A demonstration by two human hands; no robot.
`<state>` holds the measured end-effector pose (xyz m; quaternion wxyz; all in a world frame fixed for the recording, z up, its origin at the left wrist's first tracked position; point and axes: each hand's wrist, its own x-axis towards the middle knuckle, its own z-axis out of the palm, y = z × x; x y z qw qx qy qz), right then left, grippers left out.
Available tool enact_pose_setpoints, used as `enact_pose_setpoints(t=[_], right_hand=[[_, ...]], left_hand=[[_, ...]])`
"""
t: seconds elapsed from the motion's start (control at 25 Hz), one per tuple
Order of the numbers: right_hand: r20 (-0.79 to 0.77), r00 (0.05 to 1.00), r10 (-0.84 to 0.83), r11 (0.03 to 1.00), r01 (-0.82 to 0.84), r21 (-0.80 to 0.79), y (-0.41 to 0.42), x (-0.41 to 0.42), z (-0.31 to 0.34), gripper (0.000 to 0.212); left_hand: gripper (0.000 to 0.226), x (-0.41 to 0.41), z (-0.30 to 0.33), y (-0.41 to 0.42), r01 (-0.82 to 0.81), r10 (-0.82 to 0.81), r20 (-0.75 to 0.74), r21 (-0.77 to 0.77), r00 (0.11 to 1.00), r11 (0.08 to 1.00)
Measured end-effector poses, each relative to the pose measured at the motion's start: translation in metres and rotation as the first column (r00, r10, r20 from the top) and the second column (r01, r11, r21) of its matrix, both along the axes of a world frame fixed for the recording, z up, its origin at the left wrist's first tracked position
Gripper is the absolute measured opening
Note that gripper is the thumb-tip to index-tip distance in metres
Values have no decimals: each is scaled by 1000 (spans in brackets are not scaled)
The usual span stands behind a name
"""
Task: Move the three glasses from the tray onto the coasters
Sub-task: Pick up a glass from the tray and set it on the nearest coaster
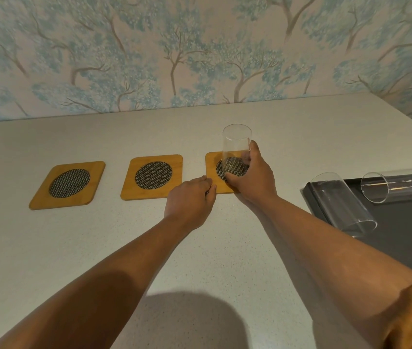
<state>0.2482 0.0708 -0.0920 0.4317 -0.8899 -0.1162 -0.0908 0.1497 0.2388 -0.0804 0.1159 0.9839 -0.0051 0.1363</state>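
Observation:
Three wooden coasters with dark woven centres lie in a row on the pale counter: left coaster (67, 185), middle coaster (152, 176), right coaster (212, 167). A clear glass (236, 144) stands upright on the right coaster, and my right hand (252, 176) is wrapped around its lower part. My left hand (191, 197) rests on the counter with its fingertips touching the right coaster's near-left corner. Two more clear glasses stand on the dark tray (401, 230) at the right: a near glass (340, 202) and a far glass (398, 185).
A wall with blue tree-patterned wallpaper runs behind the counter (74, 248). The tray reaches the right edge of the frame. A shadow falls on the counter near the bottom centre.

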Motion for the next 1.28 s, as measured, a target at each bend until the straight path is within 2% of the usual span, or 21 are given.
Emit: enact_pose_setpoints(t=[0.4, 0.52, 0.68, 0.8, 0.92, 1.08, 1.2, 1.28], right_hand=[[0, 1000, 1, 1000, -1, -5, 0, 0, 2, 122], [-9, 1000, 7, 998, -6, 66, 1, -7, 3, 131], [28, 999, -40, 985, 35, 168, -3, -20, 14, 130], [62, 997, -56, 978, 43, 203, -6, -41, 31, 120], [119, 992, -39, 976, 12, 219, -24, -66, 58, 94], [107, 990, -97, 992, 88, 86, -91, -87, 92, 58], [34, 980, -196, 976, 198, -85, -143, -100, 94, 57], [-8, 963, -268, 949, 263, -177, -169, -108, 92, 63]], left_hand=[[45, 1, -2, 0, -2, 2, -1, -7, 1000, 1000], [44, 1, -3, 1, 2, -1, 11, -7, 1000, 1000], [44, 3, -5, 2, 12, -11, 42, -20, 999, 1000], [45, 6, -11, 6, 11, -8, 64, -33, 998, 999], [31, 5, -12, 4, 62, -55, 164, -36, 985, 997], [16, -8, -6, -2, 180, -159, 332, -33, 930, 983], [16, -21, 4, -44, 205, -147, 257, -218, 955, 954], [28, -28, 11, -85, 251, -213, 140, -392, 967, 885]])
